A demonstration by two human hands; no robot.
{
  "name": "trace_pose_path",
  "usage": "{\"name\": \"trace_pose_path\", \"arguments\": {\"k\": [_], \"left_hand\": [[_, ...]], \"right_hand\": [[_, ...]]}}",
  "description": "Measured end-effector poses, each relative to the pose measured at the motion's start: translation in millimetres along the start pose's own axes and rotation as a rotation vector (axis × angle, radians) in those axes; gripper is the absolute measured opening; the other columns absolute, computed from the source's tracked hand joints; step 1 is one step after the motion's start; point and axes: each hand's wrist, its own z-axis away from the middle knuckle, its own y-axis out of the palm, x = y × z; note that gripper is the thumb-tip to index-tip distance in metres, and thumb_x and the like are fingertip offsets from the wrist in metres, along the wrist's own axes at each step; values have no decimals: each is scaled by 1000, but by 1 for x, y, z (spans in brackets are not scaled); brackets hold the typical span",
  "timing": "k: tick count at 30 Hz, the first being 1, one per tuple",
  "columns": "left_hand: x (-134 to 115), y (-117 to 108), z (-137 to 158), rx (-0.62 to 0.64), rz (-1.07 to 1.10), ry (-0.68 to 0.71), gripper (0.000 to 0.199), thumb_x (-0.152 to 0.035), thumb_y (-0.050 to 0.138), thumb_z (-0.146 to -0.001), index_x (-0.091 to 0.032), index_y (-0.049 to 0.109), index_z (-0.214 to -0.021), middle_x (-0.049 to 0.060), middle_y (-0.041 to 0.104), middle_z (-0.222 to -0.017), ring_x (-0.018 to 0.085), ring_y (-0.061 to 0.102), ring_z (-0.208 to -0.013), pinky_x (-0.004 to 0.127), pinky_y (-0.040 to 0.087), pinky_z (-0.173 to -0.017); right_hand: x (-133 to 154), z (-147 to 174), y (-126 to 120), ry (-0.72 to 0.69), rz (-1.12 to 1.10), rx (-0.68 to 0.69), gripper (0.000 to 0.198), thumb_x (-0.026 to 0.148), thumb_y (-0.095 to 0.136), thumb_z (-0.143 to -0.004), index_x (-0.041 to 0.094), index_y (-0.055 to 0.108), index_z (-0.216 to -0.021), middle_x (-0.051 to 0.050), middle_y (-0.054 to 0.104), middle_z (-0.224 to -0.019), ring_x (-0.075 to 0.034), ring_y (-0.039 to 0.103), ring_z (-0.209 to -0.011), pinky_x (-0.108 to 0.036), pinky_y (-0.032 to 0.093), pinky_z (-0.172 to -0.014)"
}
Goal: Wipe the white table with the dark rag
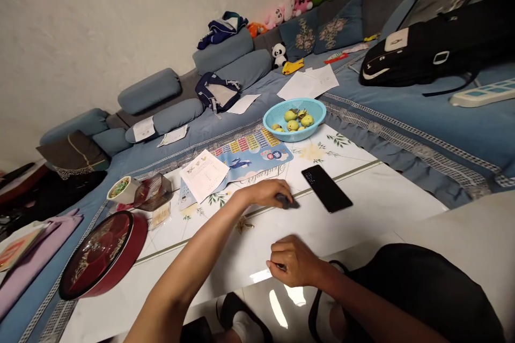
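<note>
My left hand reaches across the white table, its fingers curled down over a small dark grey object at the tabletop. What kind of object it is cannot be made out. Closer to me, by the table's front edge, my right hand is curled into a fist; whatever may be inside is hidden. A black smartphone lies to the right of my left hand. Below the left wrist sits a small brownish, crumpled bit.
A blue basket of yellow-green fruit stands at the table's far side. Papers lie on a printed blue mat. At left are a round red lidded box, a clear brown container and a white pot. A blue-covered sofa borders the table.
</note>
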Motion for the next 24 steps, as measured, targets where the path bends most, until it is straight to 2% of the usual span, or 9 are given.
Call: {"name": "trace_pose_path", "arguments": {"k": [2,4,6,9,12,15,17,20,24], "left_hand": [[0,12,-15,48,-11,23,32,-10,80,-82,-24,84,-110,8,73,-119,24,69,-111,30,52,-103],[0,22,-5,79,-28,29,29,-10,82,-81,-26,85,-106,8,73,-117,24,68,-112,31,51,-106],[-1,27,25,82,-43,0,30,-10,82,-81,-28,85,-104,7,73,-116,25,67,-113,32,50,-107],[-4,28,86,78,-55,-111,34,-6,79,-79,-30,85,-102,7,73,-115,26,66,-115,32,50,-106],[-7,27,142,131,-86,-281,36,-5,80,-75,-30,85,-100,6,73,-117,27,65,-119,33,50,-106],[-9,19,174,241,-115,-488,34,-6,79,-73,-28,84,-98,4,74,-111,27,66,-113,31,53,-94],[-11,9,175,241,-141,-521,34,-5,76,-75,-27,84,-100,3,74,-108,25,67,-106,29,53,-90],[-17,-1,143,120,-186,-364,31,-8,75,-82,-27,82,-105,5,74,-116,24,67,-110,29,50,-99],[-19,19,86,57,-187,-157,29,-9,79,-84,-26,81,-106,6,71,-129,25,65,-121,29,49,-103]], "right_hand": [[0,0,-1,7,-4,-3,36,20,60,-90,21,45,-57,4,50,-56,-10,35,-51,-33,18,-54],[1,0,-2,5,-10,-8,36,20,60,-90,21,45,-57,4,50,-56,-10,35,-51,-33,18,-54],[1,1,-3,-4,-21,-17,36,20,61,-89,20,45,-57,4,50,-56,-10,35,-51,-32,19,-54],[1,1,-3,-7,-35,-20,36,19,62,-89,20,44,-57,4,50,-56,-10,34,-51,-31,19,-54],[1,1,-2,-6,-36,-9,37,19,62,-88,20,43,-56,4,48,-55,-10,32,-50,-31,18,-53],[2,0,-2,-9,-31,-3,39,19,61,-88,19,41,-55,4,46,-54,-9,29,-49,-31,16,-52],[3,0,-2,-12,-28,7,39,19,61,-89,19,41,-55,4,46,-55,-9,31,-50,-32,17,-52],[4,0,-2,-17,-21,23,39,18,60,-91,20,43,-57,4,48,-56,-10,33,-51,-32,18,-53],[3,0,0,-14,-8,31,39,17,58,-93,20,42,-57,4,47,-56,-10,34,-52,-33,20,-55]]}}
